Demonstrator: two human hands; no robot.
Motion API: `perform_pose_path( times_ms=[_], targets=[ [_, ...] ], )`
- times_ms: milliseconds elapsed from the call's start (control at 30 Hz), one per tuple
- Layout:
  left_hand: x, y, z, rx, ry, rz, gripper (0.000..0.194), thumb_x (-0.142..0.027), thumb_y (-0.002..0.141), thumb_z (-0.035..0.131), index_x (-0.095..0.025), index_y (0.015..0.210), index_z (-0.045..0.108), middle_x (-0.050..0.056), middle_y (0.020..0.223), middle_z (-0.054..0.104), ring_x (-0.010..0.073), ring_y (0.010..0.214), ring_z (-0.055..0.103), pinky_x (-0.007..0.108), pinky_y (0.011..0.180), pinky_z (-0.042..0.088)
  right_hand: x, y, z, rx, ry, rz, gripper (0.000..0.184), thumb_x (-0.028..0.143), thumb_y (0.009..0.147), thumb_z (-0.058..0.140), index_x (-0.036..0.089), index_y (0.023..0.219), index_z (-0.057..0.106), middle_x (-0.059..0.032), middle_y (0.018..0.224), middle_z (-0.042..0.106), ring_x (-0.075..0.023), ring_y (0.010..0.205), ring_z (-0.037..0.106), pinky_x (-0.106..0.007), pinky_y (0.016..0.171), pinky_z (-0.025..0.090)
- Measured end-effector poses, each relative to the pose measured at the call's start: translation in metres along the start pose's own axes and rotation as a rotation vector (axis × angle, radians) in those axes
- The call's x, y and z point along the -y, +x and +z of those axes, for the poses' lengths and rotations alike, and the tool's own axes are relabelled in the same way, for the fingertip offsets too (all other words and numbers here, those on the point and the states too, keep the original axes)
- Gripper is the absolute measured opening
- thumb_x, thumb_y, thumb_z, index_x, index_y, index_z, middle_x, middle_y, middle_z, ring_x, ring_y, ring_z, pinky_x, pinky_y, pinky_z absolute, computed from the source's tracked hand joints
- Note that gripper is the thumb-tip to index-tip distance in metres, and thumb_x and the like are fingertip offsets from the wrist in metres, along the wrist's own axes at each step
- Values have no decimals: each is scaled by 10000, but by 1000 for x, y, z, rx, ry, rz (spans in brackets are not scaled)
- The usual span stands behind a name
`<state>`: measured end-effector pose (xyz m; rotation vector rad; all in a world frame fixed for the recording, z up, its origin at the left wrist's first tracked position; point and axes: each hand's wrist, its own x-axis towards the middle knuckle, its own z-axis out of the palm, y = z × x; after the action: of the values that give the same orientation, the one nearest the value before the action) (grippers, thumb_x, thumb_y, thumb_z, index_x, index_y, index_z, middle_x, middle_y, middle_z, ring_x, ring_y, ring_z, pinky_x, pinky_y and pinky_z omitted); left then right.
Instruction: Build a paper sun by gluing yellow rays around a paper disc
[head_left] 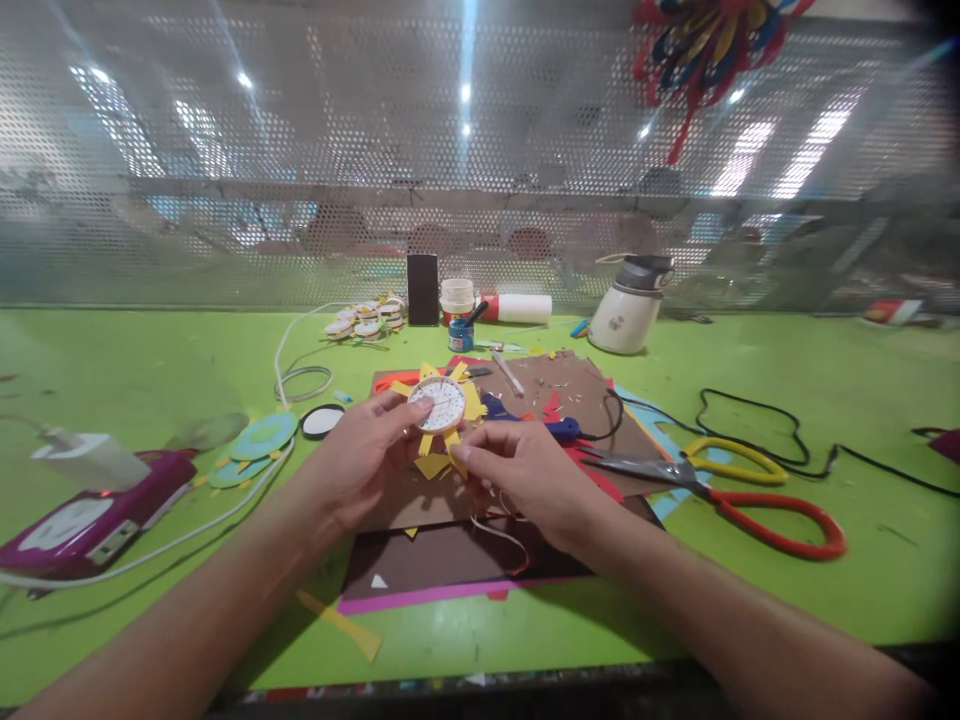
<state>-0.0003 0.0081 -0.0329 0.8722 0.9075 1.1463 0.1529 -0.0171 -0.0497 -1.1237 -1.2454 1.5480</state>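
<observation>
My left hand [367, 440] grips a round craft disc [442, 402] by its left side, thumb on its face. The disc is white with small dark dots and has yellow paper pieces sticking out around its rim. At its lower right, my right hand [521, 470] pinches a yellow paper piece [454, 450] that touches the rim. Whether this piece is fixed to the disc I cannot tell. Under both hands lies a brown board [577, 400] strewn with paper scraps. A blue tool [564, 430] with a black cord rests just beyond my right hand.
Large scissors [705, 478] lie right of the board, blades toward it. On the left are a purple power strip [142, 500] with a white charger and cable, and blue-green paper discs [262, 438]. A blue jar [460, 335], finished-looking discs [367, 320] and a white bottle [626, 315] stand behind.
</observation>
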Motion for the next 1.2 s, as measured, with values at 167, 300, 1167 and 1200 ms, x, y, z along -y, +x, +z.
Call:
perform_pose_path(
  times_ms=[167, 300, 1167, 1200],
  targets=[
    [2, -1, 1, -4, 13, 19, 57, -101, 784, 628, -113, 837, 646, 74, 810, 716, 124, 651, 643, 196, 559, 501, 2, -1, 1, -32, -10, -2, 225, 212, 792, 613, 149, 581, 569, 49, 475, 522, -40, 378, 416, -156, 380, 325],
    [5, 1, -2, -32, -34, 10, 62, -91, 739, 669, -124, 775, 631, 35, 765, 689, 82, 597, 588, 169, 540, 462, 1, 0, 2, -30, -6, -5, 219, 202, 791, 604, 145, 583, 566, 37, 505, 532, -52, 399, 433, -172, 395, 349],
    [8, 1, 1, -57, 33, -65, 81, -91, 669, 625, -102, 740, 663, 70, 680, 672, 114, 527, 568, 193, 433, 460, -1, -4, 2, 81, 107, 56, 172, 214, 785, 618, 132, 635, 595, 14, 559, 559, -56, 464, 491, -185, 471, 375],
    [8, 1, 1, -53, 17, -78, 92, -85, 663, 625, -105, 745, 662, 71, 679, 674, 116, 521, 571, 197, 431, 459, -1, -4, 2, 82, 103, 59, 196, 211, 786, 617, 135, 609, 580, 17, 550, 553, -55, 465, 490, -183, 471, 373]
  ],
)
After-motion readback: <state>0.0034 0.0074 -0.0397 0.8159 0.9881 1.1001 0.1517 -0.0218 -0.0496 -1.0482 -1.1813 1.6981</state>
